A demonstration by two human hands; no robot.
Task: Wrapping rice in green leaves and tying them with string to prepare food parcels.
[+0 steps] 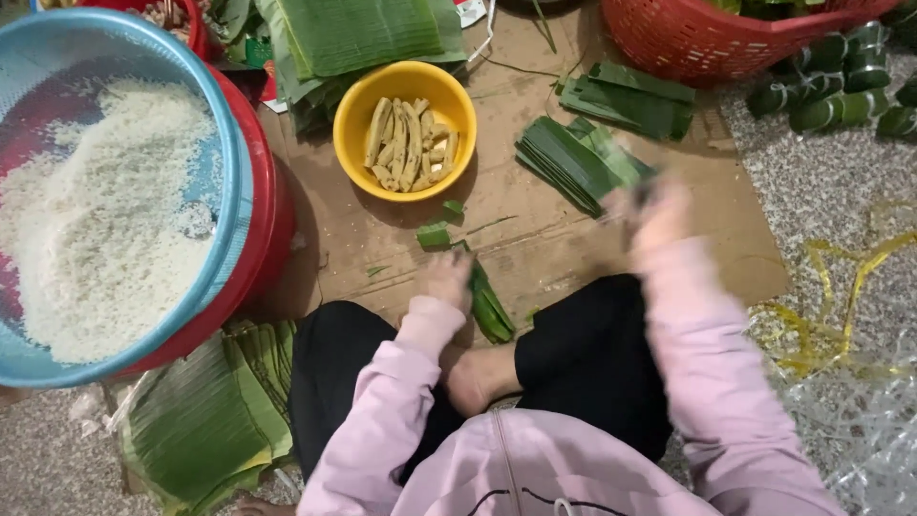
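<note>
Left hand [445, 280] pinches folded leaf strips [489, 306] at the cardboard mat's [535, 244] near edge, blurred right hand [659, 215] by the leaf stack [573, 162], grip unclear; strips look light, floppy, best held mid-fold.

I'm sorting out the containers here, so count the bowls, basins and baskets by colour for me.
Yellow bowl: 1
Blue sieve basin holding rice: 1
Red basin under the blue one: 1
Red basket at the top right: 1
Red container at the top left, mostly hidden: 1
Total: 5
</note>
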